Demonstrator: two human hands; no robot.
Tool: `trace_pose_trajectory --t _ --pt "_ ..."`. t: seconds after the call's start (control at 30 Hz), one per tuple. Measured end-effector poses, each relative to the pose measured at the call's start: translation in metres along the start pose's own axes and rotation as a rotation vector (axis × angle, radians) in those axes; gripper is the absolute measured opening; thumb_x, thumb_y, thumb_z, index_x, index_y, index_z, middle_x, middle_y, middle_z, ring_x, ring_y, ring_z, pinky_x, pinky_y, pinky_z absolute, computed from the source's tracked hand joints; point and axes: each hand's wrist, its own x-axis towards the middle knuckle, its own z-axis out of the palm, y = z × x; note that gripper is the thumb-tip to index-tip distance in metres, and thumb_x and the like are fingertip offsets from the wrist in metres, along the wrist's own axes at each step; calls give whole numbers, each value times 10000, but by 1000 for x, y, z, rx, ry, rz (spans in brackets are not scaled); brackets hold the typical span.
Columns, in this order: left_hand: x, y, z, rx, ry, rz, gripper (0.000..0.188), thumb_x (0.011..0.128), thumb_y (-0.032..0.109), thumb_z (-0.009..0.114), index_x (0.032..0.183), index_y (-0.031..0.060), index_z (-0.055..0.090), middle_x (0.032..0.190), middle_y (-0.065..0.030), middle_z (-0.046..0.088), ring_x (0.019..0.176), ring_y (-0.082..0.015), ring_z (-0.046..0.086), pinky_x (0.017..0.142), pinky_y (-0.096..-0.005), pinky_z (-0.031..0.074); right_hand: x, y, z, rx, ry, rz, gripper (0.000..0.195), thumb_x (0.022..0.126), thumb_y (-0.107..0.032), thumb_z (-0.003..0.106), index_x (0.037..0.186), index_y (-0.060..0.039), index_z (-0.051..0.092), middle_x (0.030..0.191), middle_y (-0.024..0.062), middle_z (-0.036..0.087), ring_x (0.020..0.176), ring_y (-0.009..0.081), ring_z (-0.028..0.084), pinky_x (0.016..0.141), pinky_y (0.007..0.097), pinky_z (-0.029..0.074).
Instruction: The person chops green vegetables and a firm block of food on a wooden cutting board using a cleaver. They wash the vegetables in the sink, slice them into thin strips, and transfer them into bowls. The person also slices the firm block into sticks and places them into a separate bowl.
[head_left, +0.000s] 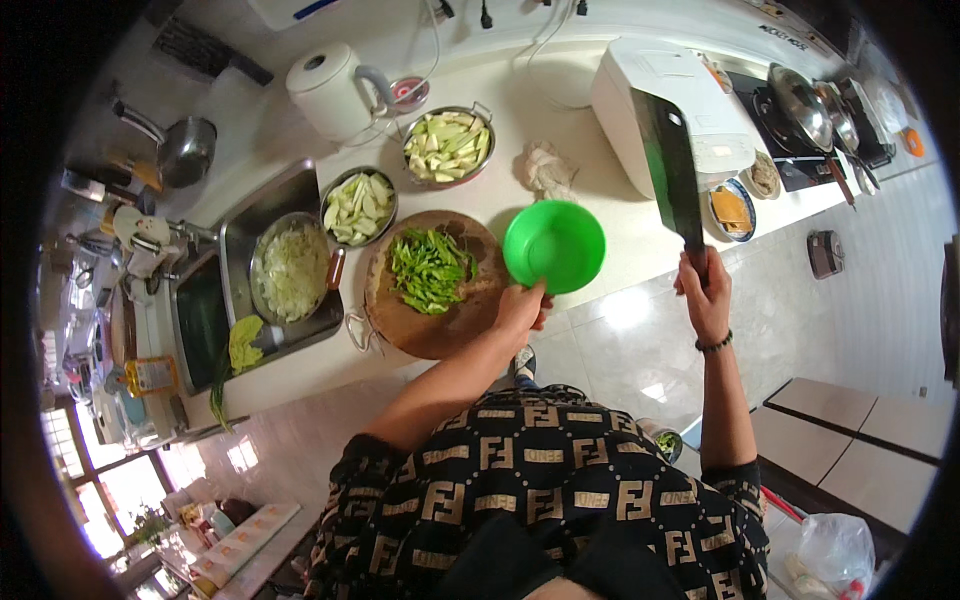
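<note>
My left hand (523, 309) grips the near rim of a bright green plastic bowl (555, 244), with nothing seen inside it. The bowl is beside the right edge of a round wooden chopping board (480, 315). On that board lies a heap of sliced green peppers (431, 270). Over to the right, my right hand (705, 292) is closed around the black handle of a cleaver (667, 161). Its broad dark blade points away from me, in front of a white appliance (630, 112), and reflects some green.
Two metal bowls hold cut pale-green vegetable pieces (448, 146) and slices (360, 206). A pan of shredded cabbage (289, 274) sits over the sink (240, 202). A white kettle (330, 90), a crumpled cloth (550, 171) and a patterned dish (731, 210) stand on the counter.
</note>
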Motion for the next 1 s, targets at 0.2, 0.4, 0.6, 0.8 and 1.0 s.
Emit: trace_pose_trajectory --t 0.2,0.4,0.6,0.8,1.0 --pt "10 2 -5 -310 20 -109 271 914 257 504 959 -4 558 825 -92 603 547 -157 511 473 -287 446 -65 9 26 293 -169 246 168 901 -145 521 792 -48 437 620 -6 461 523 66 457 476 208 405" --pt "-46 5 -98 643 337 973 380 779 254 661 1085 51 564 1053 -95 569 863 -229 560 752 -346 467 -93 12 90 488 -384 539 195 935 -217 473 877 -31 470 606 3 461 461 76 456 411 224 368" --pt "-48 15 -171 1371 426 997 999 571 425 794 1377 154 270 1440 -124 175 1323 -340 155 1047 -484 193 -89 11 132 380 -447 651 303 933 -319 462 867 -24 475 597 16 475 439 95 470 386 239 373" --pt "-11 32 -178 1338 385 922 1179 507 577 768 1430 184 148 1484 -114 34 1349 -376 64 1062 -549 124 -79 9 149 309 -447 728 333 922 -352 471 850 -27 480 594 15 475 421 101 467 376 246 386" --pt "-4 42 -169 1390 304 950 1026 528 555 771 1387 273 287 1463 -83 137 1338 -357 128 1063 -536 147 -78 9 165 381 -494 858 348 919 -377 467 864 -34 491 574 6 469 401 102 450 367 250 383"
